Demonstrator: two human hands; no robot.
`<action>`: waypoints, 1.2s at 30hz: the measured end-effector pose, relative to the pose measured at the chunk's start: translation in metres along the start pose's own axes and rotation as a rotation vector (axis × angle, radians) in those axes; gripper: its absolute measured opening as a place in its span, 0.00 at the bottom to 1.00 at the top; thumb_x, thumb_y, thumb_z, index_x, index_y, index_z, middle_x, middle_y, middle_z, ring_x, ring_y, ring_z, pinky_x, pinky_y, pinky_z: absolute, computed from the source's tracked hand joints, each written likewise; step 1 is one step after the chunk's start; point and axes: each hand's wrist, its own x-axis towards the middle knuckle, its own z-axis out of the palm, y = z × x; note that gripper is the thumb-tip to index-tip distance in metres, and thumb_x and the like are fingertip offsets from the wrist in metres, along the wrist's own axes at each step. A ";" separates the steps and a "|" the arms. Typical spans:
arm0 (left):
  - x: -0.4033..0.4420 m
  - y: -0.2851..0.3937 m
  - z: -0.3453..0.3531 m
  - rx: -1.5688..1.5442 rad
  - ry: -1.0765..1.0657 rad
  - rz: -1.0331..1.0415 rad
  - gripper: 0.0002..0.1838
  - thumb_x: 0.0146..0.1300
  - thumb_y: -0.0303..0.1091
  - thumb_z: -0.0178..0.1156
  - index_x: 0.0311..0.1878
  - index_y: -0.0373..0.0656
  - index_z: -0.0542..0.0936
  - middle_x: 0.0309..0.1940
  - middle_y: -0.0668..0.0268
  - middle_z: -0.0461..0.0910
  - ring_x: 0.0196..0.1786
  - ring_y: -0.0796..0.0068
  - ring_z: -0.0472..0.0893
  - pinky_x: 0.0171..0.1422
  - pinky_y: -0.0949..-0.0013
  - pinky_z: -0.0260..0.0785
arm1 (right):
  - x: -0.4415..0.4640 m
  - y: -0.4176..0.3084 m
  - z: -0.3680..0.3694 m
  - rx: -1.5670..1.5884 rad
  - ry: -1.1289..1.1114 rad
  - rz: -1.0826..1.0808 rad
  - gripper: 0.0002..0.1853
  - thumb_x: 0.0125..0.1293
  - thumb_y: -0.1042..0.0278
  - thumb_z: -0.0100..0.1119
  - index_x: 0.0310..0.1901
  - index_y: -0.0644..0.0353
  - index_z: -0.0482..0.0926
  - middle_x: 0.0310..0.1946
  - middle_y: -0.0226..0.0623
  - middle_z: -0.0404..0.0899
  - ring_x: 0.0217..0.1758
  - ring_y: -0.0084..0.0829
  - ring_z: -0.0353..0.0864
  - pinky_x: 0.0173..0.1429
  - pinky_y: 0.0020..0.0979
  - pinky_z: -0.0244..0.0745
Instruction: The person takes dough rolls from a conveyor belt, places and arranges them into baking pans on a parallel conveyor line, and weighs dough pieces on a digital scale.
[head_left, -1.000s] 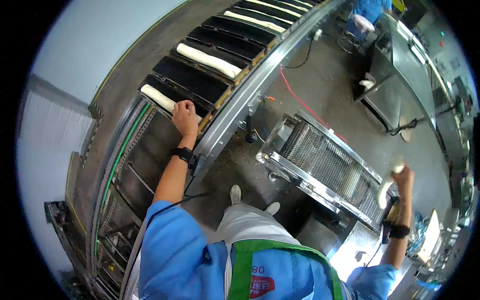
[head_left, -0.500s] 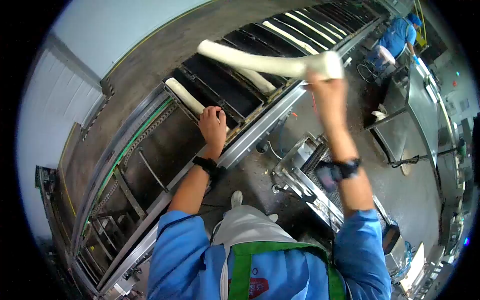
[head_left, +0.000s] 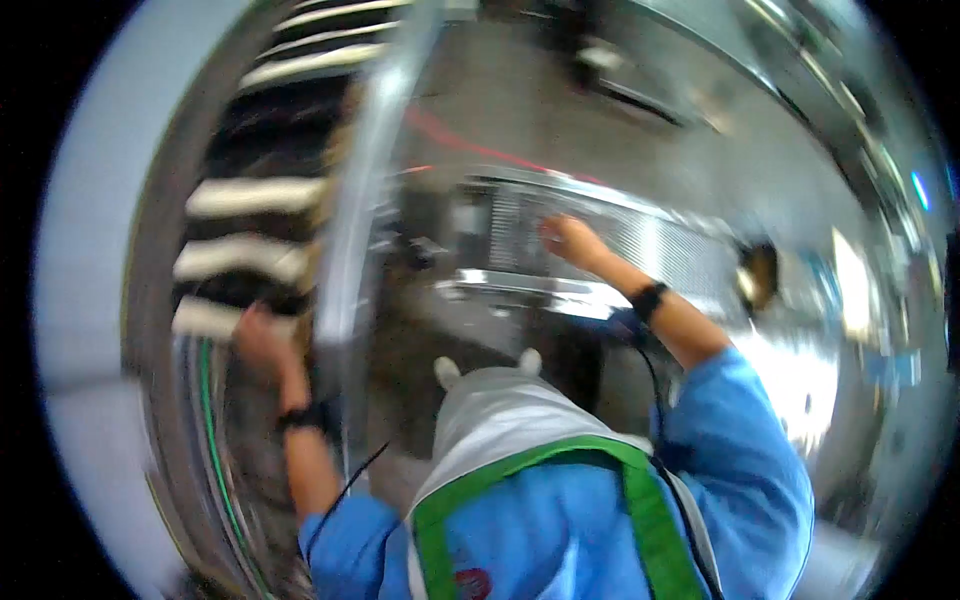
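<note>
Reaches left hand to long white dough roll, left. Hangs right hand over silver mesh conveyor, centre. Cannot tell either grip.

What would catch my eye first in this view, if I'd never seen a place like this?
Probably the pale rolls lying across dark trays in a line on the left, bright against the black. Next, the person's arms spread wide: the left hand is at the nearest roll, the right hand over a mesh conveyor to the right of that line.
</note>
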 end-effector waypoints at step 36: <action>-0.035 0.048 -0.044 0.367 0.075 0.217 0.14 0.49 0.32 0.53 0.41 0.47 0.70 0.46 0.61 0.64 0.49 0.56 0.64 0.51 0.57 0.55 | -0.023 -0.202 -0.256 0.991 0.479 -0.183 0.17 0.53 0.65 0.53 0.44 0.62 0.66 0.38 0.37 0.70 0.41 0.27 0.72 0.42 0.25 0.70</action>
